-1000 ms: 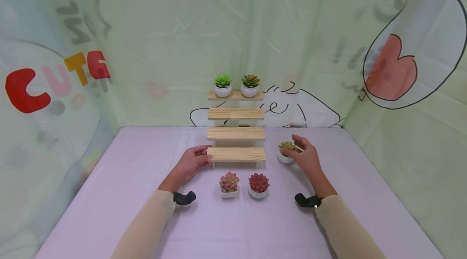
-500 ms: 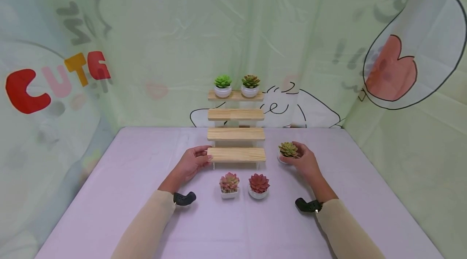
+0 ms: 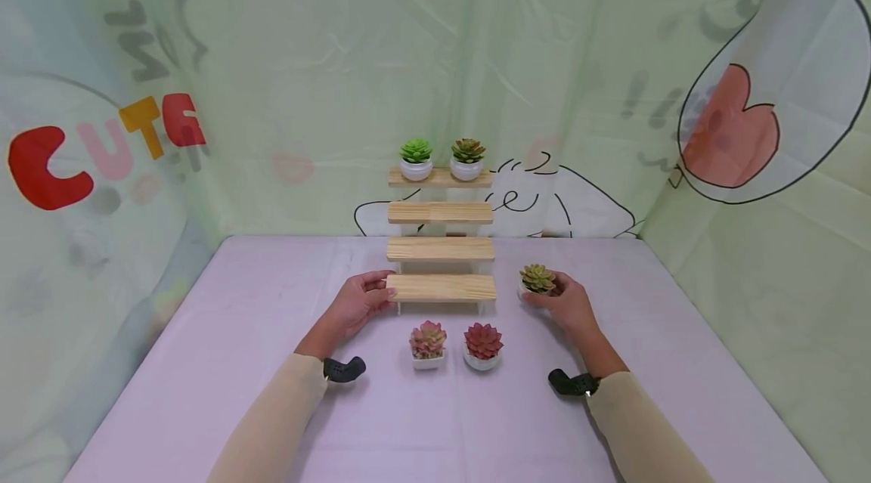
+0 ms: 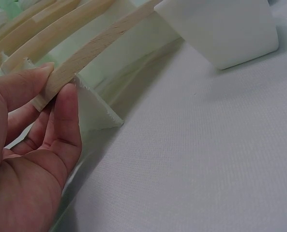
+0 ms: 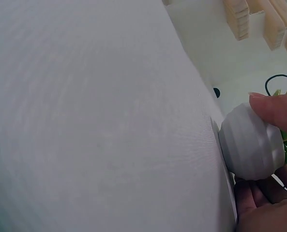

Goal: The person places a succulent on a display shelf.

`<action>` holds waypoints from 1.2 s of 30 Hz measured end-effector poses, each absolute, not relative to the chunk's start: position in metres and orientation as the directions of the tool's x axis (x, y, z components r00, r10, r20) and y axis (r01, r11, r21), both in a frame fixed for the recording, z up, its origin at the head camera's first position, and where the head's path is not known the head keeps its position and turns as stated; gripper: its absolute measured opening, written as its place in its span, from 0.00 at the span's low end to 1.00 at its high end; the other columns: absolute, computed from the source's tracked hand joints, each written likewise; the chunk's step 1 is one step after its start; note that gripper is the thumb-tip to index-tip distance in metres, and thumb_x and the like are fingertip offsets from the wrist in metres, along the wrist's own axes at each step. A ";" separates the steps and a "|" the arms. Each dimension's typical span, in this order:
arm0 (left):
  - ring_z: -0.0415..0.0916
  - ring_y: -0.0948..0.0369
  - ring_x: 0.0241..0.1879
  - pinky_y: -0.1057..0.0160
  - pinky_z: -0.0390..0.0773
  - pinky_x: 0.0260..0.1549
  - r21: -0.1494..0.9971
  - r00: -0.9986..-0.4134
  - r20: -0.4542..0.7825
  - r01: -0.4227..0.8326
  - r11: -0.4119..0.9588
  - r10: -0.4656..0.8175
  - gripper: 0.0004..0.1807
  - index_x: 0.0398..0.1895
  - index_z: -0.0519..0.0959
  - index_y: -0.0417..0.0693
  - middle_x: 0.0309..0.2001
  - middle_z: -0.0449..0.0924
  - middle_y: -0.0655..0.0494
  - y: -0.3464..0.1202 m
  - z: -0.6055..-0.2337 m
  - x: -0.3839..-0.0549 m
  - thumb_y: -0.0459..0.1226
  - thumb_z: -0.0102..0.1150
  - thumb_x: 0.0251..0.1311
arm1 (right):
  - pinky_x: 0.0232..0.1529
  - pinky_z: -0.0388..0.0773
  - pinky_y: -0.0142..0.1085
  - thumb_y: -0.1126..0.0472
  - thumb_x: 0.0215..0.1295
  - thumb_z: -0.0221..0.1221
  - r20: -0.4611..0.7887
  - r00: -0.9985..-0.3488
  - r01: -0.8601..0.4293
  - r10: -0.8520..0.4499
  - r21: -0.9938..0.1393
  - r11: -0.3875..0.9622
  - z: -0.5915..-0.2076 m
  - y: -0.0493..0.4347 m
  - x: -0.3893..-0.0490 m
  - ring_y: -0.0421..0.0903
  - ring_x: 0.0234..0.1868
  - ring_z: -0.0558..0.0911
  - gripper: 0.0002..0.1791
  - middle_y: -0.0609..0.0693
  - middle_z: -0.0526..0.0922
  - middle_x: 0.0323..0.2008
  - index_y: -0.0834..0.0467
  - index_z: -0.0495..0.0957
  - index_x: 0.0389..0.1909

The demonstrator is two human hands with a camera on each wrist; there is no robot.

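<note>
A tiered wooden shelf stand (image 3: 441, 288) rises at the middle back of the table. My left hand (image 3: 358, 304) pinches the left end of its lowest board (image 4: 61, 75) between thumb and fingers. To the right of the stand, my right hand (image 3: 570, 301) grips a yellow-green potted succulent (image 3: 537, 279). In the right wrist view its ribbed white pot (image 5: 252, 142) sits at the tabletop, with the thumb on one side and fingers on the other.
On the top board are a bright green succulent (image 3: 416, 158) and a dark reddish-green one (image 3: 467, 158). In front of the stand stand a pink succulent (image 3: 427, 345) in a square pot and a dark red one (image 3: 482, 347). A printed curtain (image 3: 327, 90) hangs behind the table.
My right hand has closed in around the yellow-green succulent's pot, its fingers dropping from above the leaves to the side. The left hand has stayed on the board.
</note>
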State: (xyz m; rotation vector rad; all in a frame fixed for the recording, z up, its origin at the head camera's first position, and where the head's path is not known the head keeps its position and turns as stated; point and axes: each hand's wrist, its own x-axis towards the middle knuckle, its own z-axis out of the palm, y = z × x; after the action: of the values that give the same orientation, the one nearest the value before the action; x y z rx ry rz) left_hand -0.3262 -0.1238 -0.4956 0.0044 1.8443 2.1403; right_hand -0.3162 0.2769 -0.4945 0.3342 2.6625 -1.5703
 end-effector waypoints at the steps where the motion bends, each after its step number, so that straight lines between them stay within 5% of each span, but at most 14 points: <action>1: 0.81 0.60 0.43 0.66 0.87 0.41 0.966 -0.951 -0.201 -0.233 -0.116 0.237 0.30 0.72 0.70 0.38 0.48 0.77 0.50 -0.124 -0.496 -0.326 0.27 0.63 0.66 | 0.77 0.62 0.56 0.53 0.61 0.73 -0.135 -0.977 0.199 0.166 -0.862 0.466 -0.495 0.277 -0.316 0.62 0.76 0.64 0.50 0.64 0.64 0.75 0.63 0.58 0.78; 36: 0.80 0.60 0.44 0.67 0.87 0.42 0.963 -0.951 -0.220 -0.248 -0.110 0.219 0.29 0.71 0.71 0.40 0.49 0.76 0.50 -0.122 -0.495 -0.326 0.27 0.62 0.66 | 0.74 0.68 0.53 0.51 0.58 0.75 -0.114 -0.977 0.184 0.182 -0.877 0.443 -0.496 0.274 -0.308 0.59 0.71 0.69 0.50 0.62 0.68 0.73 0.60 0.61 0.77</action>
State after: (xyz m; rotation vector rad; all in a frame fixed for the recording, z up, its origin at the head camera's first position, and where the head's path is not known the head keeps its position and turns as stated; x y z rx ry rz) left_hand -0.3262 -0.1223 -0.4950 -0.0319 1.8559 2.1323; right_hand -0.3081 0.2740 -0.4958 0.3380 2.6666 -1.6210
